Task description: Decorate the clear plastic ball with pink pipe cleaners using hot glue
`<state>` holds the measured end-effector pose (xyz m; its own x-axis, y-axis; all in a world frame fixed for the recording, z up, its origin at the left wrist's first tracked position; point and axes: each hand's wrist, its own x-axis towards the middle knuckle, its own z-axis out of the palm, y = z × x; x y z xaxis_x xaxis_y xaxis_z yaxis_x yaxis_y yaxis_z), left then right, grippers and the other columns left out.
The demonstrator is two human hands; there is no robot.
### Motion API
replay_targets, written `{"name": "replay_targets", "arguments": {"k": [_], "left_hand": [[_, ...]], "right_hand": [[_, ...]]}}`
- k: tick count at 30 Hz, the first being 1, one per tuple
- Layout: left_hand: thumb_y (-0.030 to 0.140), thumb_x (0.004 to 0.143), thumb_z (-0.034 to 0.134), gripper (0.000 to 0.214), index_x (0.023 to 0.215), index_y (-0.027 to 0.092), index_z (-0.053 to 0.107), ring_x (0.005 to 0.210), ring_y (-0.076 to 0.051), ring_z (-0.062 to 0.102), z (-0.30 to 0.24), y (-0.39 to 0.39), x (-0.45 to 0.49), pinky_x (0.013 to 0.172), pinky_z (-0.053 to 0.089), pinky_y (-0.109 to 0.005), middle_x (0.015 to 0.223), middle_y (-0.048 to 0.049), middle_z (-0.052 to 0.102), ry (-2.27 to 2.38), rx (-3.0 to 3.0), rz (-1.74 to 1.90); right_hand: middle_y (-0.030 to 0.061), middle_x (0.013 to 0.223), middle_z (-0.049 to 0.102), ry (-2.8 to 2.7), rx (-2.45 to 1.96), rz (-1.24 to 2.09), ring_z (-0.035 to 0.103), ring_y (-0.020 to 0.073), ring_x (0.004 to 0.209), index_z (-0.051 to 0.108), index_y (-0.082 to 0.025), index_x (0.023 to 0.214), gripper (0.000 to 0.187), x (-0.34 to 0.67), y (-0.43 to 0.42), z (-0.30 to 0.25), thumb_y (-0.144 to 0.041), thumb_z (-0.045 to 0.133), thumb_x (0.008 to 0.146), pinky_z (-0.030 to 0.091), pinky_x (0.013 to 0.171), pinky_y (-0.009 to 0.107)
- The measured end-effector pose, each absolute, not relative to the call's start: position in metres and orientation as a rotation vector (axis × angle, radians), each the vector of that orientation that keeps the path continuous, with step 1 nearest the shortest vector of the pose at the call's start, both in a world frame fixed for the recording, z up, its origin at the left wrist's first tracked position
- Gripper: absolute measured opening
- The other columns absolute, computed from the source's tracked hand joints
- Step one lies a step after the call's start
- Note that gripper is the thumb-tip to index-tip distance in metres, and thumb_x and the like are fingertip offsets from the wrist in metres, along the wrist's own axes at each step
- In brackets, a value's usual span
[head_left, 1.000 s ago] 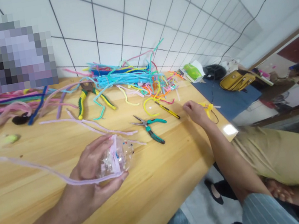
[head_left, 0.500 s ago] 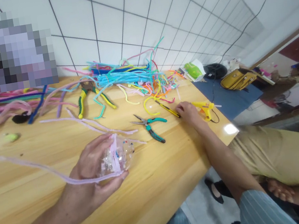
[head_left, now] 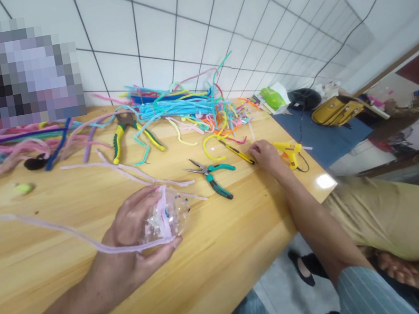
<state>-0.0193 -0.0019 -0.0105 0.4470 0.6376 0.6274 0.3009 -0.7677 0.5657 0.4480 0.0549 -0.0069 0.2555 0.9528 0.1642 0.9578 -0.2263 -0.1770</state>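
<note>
My left hand (head_left: 133,228) is closed around a clear, rounded plastic container (head_left: 179,215). Around the container runs a pale lilac pipe cleaner (head_left: 87,240), whose long tail trails left over my wrist and the table. My right hand (head_left: 266,155) rests on the table with its fingers curled, by the rear end of a yellow utility knife (head_left: 237,151). Whether the fingers hold anything is hidden. Just beyond that hand lies a yellow glue gun (head_left: 291,153). Between my hands are teal-handled long-nose pliers (head_left: 212,173), their jaws pointing left.
Loose lilac pipe cleaners (head_left: 143,172) and yellow-green pliers (head_left: 120,139) lie farther back. A heap of coloured pipe cleaners (head_left: 173,108) runs along the tiled wall. At the right stand a green-and-white packet (head_left: 274,97) and a yellow bag (head_left: 336,110). A person in tan trousers (head_left: 387,213) is beside the table.
The view has shifted slightly. Both hands keep their places, the left around the container and the right by the knife.
</note>
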Motion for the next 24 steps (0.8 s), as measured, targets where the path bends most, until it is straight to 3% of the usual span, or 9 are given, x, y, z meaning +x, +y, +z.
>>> {"name": "replay_targets", "arguments": {"k": [5, 13, 20, 24], "left_hand": [[0.027, 0.093, 0.079, 0.079, 0.161, 0.032, 0.04, 0.143, -0.035, 0.061, -0.015, -0.002, -0.02, 0.113, 0.059, -0.057, 0.15, -0.0161, 0.062, 0.836, 2.311, 1.21], [0.027, 0.084, 0.087, 0.089, 0.161, 0.032, 0.041, 0.145, -0.036, 0.061, -0.018, -0.003, -0.018, 0.115, 0.059, -0.058, 0.153, -0.0163, 0.061, 0.791, 2.254, 1.256], [0.027, 0.083, 0.088, 0.091, 0.162, 0.028, 0.041, 0.146, -0.037, 0.06, -0.018, -0.003, -0.018, 0.115, 0.058, -0.059, 0.15, -0.0184, 0.063, 0.768, 2.258, 1.277], [0.027, 0.084, 0.087, 0.092, 0.162, 0.028, 0.039, 0.148, -0.036, 0.058, -0.018, -0.003, -0.019, 0.116, 0.057, -0.059, 0.152, -0.0183, 0.06, 0.757, 2.27, 1.253]], "right_hand": [[0.011, 0.097, 0.076, -1.797, -2.283, -0.018, 0.067, 0.0259, 0.092, 0.065, -0.024, 0.08, 0.013, 0.442, 0.057, -0.007, -0.02, 0.058, 0.09, 0.049, 0.085, 0.036], [0.0043, 0.073, 0.071, -1.565, -2.255, 0.066, 0.064, 0.0234, 0.072, 0.059, -0.026, 0.079, 0.01, 0.437, 0.049, 0.005, -0.031, 0.061, 0.088, 0.046, 0.067, 0.034], [0.0042, 0.081, 0.074, -1.347, -2.02, 0.09, 0.069, 0.0241, 0.073, 0.066, -0.028, 0.088, 0.027, 0.437, -0.041, 0.012, -0.054, 0.069, 0.081, 0.058, 0.072, 0.04], [0.0067, 0.086, 0.076, -1.15, -2.106, 0.04, 0.073, 0.0283, 0.072, 0.069, -0.029, 0.098, 0.036, 0.455, -0.097, -0.007, -0.061, 0.068, 0.081, 0.06, 0.071, 0.046]]}}
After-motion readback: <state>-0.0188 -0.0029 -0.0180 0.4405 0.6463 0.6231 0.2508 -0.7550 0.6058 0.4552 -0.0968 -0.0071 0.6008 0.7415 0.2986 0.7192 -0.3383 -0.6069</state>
